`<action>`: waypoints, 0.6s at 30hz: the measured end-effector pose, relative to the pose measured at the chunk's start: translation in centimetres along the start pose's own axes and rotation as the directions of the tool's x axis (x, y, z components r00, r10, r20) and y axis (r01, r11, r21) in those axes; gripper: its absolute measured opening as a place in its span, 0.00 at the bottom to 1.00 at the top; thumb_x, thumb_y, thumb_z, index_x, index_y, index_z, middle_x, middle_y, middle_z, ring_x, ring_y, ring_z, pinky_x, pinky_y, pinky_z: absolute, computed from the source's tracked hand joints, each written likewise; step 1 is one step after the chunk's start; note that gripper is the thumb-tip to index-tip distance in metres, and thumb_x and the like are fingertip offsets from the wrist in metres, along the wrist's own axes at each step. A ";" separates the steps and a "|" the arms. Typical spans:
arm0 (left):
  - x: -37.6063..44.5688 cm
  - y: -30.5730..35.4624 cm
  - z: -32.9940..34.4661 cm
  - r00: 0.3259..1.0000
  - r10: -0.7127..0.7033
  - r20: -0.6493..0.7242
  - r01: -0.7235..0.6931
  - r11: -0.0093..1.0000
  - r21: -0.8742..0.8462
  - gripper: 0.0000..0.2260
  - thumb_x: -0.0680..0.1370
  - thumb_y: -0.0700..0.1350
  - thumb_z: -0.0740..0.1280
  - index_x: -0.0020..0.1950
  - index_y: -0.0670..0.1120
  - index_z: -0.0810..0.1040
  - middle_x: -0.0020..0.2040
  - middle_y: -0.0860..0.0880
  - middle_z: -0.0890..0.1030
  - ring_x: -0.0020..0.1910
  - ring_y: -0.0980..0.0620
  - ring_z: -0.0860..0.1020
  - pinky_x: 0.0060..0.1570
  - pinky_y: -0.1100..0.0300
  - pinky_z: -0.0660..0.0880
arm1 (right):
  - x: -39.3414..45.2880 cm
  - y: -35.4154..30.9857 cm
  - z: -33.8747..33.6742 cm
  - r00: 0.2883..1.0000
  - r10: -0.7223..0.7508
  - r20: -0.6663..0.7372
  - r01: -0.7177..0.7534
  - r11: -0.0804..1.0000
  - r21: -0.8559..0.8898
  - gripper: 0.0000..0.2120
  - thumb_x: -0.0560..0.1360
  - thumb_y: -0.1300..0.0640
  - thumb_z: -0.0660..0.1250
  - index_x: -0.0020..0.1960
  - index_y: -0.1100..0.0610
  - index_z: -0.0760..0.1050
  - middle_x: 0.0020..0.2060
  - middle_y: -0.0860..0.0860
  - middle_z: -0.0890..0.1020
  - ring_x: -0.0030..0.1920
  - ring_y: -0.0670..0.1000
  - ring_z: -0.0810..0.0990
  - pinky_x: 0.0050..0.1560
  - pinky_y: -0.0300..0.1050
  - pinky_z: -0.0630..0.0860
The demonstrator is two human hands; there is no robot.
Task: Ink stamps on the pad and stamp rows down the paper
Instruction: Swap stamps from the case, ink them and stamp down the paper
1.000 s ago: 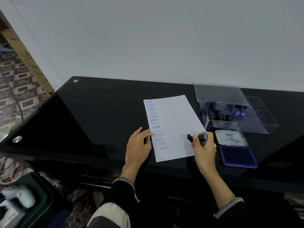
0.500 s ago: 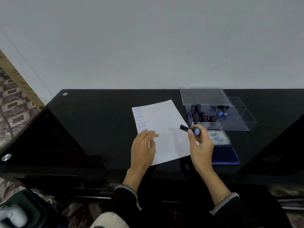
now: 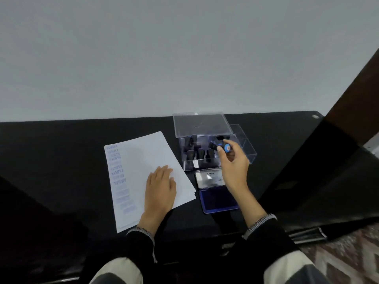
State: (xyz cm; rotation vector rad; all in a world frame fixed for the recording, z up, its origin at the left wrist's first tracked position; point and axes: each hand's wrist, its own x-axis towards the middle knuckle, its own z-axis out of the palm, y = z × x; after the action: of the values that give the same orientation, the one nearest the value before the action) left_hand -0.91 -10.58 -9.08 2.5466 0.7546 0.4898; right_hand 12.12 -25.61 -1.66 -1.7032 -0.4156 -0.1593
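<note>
Moved from above the paper [image 3: 147, 169] to the clear box [image 3: 217, 148] at far right, the right hand [image 3: 233, 167] pinches a stamp [image 3: 220, 146] while the left hand [image 3: 161, 187] lies flat on the sheet; a careless drop could topple boxed stamps or smear ink.

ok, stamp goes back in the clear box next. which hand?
Right. The right hand already pinches the stamp over the clear box, while the left hand rests flat on the paper.
</note>
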 end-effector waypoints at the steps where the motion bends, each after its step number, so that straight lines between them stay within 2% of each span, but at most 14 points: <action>1: 0.0 -0.1 0.1 1.000 0.008 -0.005 -0.007 1.000 0.006 0.17 0.82 0.45 0.55 0.70 0.45 0.70 0.73 0.48 0.68 0.74 0.49 0.60 0.75 0.53 0.52 | 0.8 0.1 0.4 1.000 -0.005 0.013 0.005 1.000 -0.002 0.10 0.76 0.58 0.68 0.56 0.53 0.76 0.47 0.50 0.80 0.45 0.42 0.79 0.46 0.34 0.76; 3: 0.0 -0.2 0.1 1.000 0.023 -0.021 -0.023 1.000 0.011 0.17 0.82 0.45 0.56 0.69 0.44 0.71 0.71 0.48 0.70 0.73 0.48 0.63 0.74 0.50 0.56 | 2.5 0.0 1.4 0.999 -0.038 0.027 0.038 0.999 -0.009 0.10 0.75 0.58 0.68 0.54 0.49 0.71 0.41 0.49 0.79 0.36 0.38 0.77 0.37 0.28 0.72; 4: -0.1 -0.1 0.1 0.999 0.027 -0.029 -0.027 1.000 0.007 0.16 0.82 0.45 0.57 0.69 0.44 0.71 0.71 0.48 0.70 0.73 0.48 0.63 0.73 0.50 0.57 | 3.5 0.0 2.0 0.998 -0.045 0.035 0.046 0.999 -0.026 0.11 0.75 0.57 0.68 0.52 0.47 0.68 0.38 0.49 0.79 0.34 0.39 0.76 0.34 0.29 0.71; 6: -0.2 0.0 0.0 0.999 0.026 -0.041 -0.026 1.000 0.000 0.16 0.81 0.44 0.57 0.69 0.44 0.72 0.71 0.48 0.71 0.73 0.48 0.64 0.73 0.50 0.57 | 5.6 0.1 3.0 0.996 -0.028 0.082 0.036 0.994 -0.100 0.12 0.76 0.55 0.68 0.50 0.45 0.65 0.39 0.49 0.78 0.36 0.45 0.78 0.35 0.39 0.75; 8: -0.2 0.1 0.0 0.999 0.021 -0.047 -0.021 1.000 0.000 0.17 0.81 0.44 0.58 0.69 0.44 0.72 0.71 0.48 0.71 0.73 0.49 0.64 0.74 0.50 0.56 | 7.7 0.5 4.0 0.988 -0.036 0.148 0.072 0.967 -0.244 0.10 0.76 0.54 0.67 0.49 0.48 0.65 0.40 0.49 0.78 0.38 0.50 0.78 0.36 0.47 0.77; 12: -0.1 0.2 0.0 0.999 0.007 -0.049 -0.007 1.000 0.008 0.17 0.81 0.46 0.57 0.70 0.45 0.70 0.71 0.50 0.70 0.73 0.51 0.63 0.74 0.52 0.56 | 10.8 2.0 5.1 0.953 -0.041 0.299 0.200 0.828 -0.523 0.09 0.76 0.51 0.67 0.48 0.51 0.66 0.35 0.50 0.76 0.33 0.53 0.75 0.33 0.43 0.69; 15: -0.1 0.2 0.1 0.999 0.003 -0.043 -0.003 1.000 0.015 0.18 0.81 0.46 0.56 0.71 0.46 0.69 0.72 0.51 0.69 0.73 0.52 0.62 0.75 0.53 0.55 | 11.9 2.6 6.0 0.913 0.032 0.407 0.275 0.689 -0.671 0.09 0.76 0.50 0.67 0.50 0.53 0.69 0.40 0.54 0.78 0.38 0.56 0.75 0.37 0.44 0.68; 18: -0.1 0.1 0.2 0.999 -0.002 -0.037 0.003 1.000 0.024 0.18 0.82 0.47 0.55 0.72 0.47 0.68 0.73 0.52 0.68 0.74 0.54 0.60 0.75 0.54 0.53 | 12.5 2.4 6.8 0.891 0.085 0.446 0.300 0.628 -0.718 0.10 0.76 0.49 0.67 0.51 0.55 0.75 0.47 0.56 0.80 0.48 0.58 0.77 0.42 0.46 0.69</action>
State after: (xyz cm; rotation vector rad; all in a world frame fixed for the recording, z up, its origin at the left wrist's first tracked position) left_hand -0.85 -10.78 -9.24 2.5653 0.7812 0.5312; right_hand 23.65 -16.97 -0.89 -2.6044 -0.8943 -0.0271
